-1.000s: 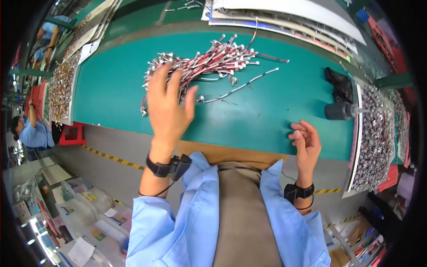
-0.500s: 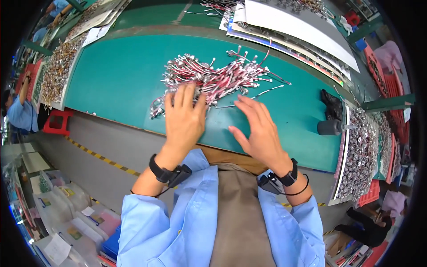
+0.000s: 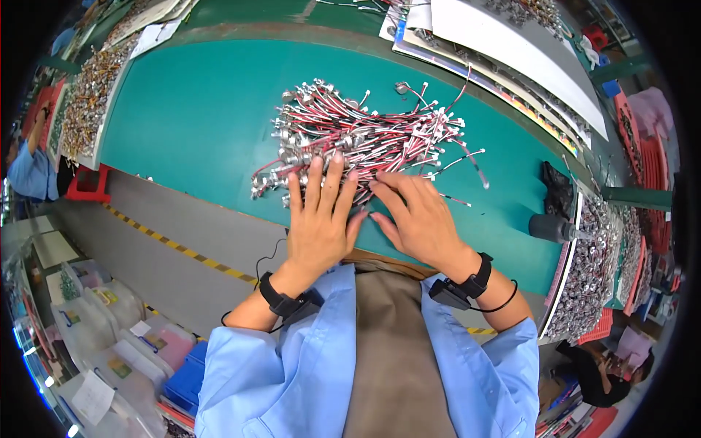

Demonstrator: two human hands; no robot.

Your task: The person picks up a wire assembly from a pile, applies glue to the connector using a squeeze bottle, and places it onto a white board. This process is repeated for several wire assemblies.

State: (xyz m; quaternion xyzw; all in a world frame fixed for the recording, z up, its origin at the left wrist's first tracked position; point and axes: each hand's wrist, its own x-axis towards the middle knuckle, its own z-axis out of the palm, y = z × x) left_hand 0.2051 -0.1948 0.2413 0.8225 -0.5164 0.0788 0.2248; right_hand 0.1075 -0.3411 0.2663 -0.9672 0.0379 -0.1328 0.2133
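A loose heap of red, black and white wire leads (image 3: 380, 139) lies on the green work table (image 3: 197, 109). Small round silvery metal parts (image 3: 296, 157) sit mostly at the heap's left, and small white plugs (image 3: 449, 120) at its right. My left hand (image 3: 319, 223) rests with spread fingers on the near left part of the heap. Close beside it, my right hand (image 3: 420, 219) touches the near edge, fingers slightly bent and thumb apart. Neither hand visibly grips a lead. What lies under my fingertips is partly hidden.
A dark bottle (image 3: 551, 228) and a black plastic bag (image 3: 556, 190) stand to the right, beside a board crowded with metal parts (image 3: 584, 270). Stacked boards (image 3: 496, 91) lie at the back right. A red stool (image 3: 87, 185) and clear plastic bins (image 3: 109, 314) are at the left.
My right hand has moved left, up to the heap and close to my left hand. My left fingers have spread wider. The leads lie more fanned out, with their right ends further right.
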